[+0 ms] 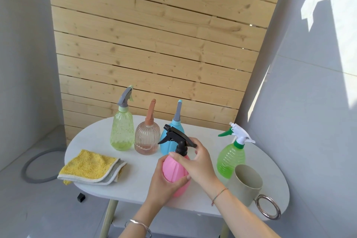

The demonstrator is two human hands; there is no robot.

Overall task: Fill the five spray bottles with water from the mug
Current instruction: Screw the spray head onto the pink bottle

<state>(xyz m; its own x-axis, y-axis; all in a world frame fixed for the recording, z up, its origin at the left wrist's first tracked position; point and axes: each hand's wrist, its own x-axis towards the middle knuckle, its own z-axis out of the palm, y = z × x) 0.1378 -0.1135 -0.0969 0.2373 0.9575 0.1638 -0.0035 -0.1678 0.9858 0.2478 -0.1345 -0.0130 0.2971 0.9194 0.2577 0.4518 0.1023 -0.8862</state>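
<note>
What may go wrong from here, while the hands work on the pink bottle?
1. The mug stands near the front edge of the table, its ring handle at the rim, close beside the right forearm; a bump may knock it off.
2. The right hand grips the black spray head while only the left hand steadies the pink bottle; if the head loosens suddenly, the bottle might tip.
</note>
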